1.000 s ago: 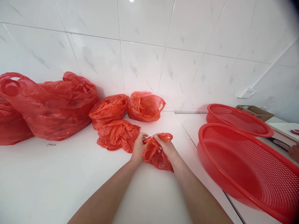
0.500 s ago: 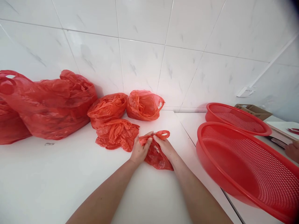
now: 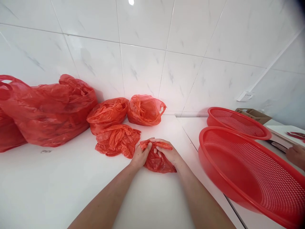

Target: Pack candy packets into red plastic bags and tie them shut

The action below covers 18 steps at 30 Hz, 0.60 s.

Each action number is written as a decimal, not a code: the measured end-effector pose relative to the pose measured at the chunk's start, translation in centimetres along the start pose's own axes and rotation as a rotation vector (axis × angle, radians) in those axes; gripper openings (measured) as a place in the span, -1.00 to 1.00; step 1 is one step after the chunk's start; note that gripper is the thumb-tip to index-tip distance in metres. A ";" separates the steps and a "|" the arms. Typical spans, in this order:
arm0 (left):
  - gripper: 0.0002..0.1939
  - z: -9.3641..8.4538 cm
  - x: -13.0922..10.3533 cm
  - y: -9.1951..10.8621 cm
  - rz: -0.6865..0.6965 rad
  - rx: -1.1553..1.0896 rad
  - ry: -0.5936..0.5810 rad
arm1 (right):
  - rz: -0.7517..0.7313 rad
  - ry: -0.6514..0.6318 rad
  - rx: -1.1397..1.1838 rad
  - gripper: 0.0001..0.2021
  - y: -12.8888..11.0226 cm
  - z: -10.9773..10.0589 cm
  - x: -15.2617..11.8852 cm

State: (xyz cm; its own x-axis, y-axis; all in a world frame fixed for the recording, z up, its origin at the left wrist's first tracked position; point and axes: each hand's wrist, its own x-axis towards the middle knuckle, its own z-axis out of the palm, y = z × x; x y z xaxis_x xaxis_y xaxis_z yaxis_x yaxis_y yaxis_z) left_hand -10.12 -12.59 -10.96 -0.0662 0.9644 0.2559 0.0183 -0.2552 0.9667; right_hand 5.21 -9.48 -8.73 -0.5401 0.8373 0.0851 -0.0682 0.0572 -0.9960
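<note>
While both hands are at the near middle of the white surface (image 3: 71, 190), the L hand (image 3: 141, 155) has its grip closed w/ thumb and fingers on a small red bag (image 3: 159, 160); the R hand (image 3: 168, 151) is also closed on it, opp. side, near its top. Just L of them: a crumpled bag pile (image 3: 118, 140). Behind that, a stuffed bag (image 3: 108, 113) and an open bag (image 3: 145, 109) by the tiled wall (image 3: 143, 70). Well to the R, a big red basket (image 3: 238, 171), w/ a 2nd basket (image 3: 235, 119) behind.
</note>
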 end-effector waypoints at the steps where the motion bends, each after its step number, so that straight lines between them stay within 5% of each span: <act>1: -0.71 0.1 0.0 0.0 -0.012 -0.003 -0.008 | 0.007 0.023 -0.009 -0.68 -0.1 0.1 -0.1; 5: -0.68 0.1 0.2 -0.4 -0.092 -0.068 0.006 | 0.044 0.043 0.005 -0.65 -0.5 0.3 -0.2; 11: -0.63 -0.2 1.0 -1.1 -0.172 -0.184 0.072 | 0.149 -0.112 0.386 -0.44 -0.2 0.1 -0.1; 18: -0.62 -0.2 0.7 -0.8 -0.184 -0.144 0.108 | 0.055 -0.093 0.217 -0.53 0.3 -0.3 0.2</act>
State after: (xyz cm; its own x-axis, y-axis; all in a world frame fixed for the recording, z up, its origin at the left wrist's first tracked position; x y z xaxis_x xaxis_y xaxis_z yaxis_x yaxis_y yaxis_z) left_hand -10.33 -11.73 -11.57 -0.1617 0.9846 0.0663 -0.1453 -0.0902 0.9853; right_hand 5.29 -9.11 -8.97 -0.6225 0.7815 0.0427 -0.2096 -0.1140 -0.9711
